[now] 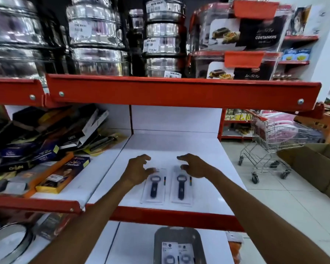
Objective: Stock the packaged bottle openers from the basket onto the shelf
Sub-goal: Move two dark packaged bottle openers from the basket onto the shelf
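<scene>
Two packaged bottle openers lie flat side by side on the white shelf: the left package and the right package, each a dark opener under clear plastic. My left hand hovers over the top of the left package with fingers spread, its fingertips at the package's upper edge. My right hand hovers the same way over the top of the right package. Neither hand grips anything. Below, a grey basket on the lower shelf holds more packaged openers.
An orange shelf edge with steel tins and container boxes overhangs just above the hands. Boxed goods crowd the shelf bay to the left. A shopping trolley and a cardboard box stand in the aisle on the right.
</scene>
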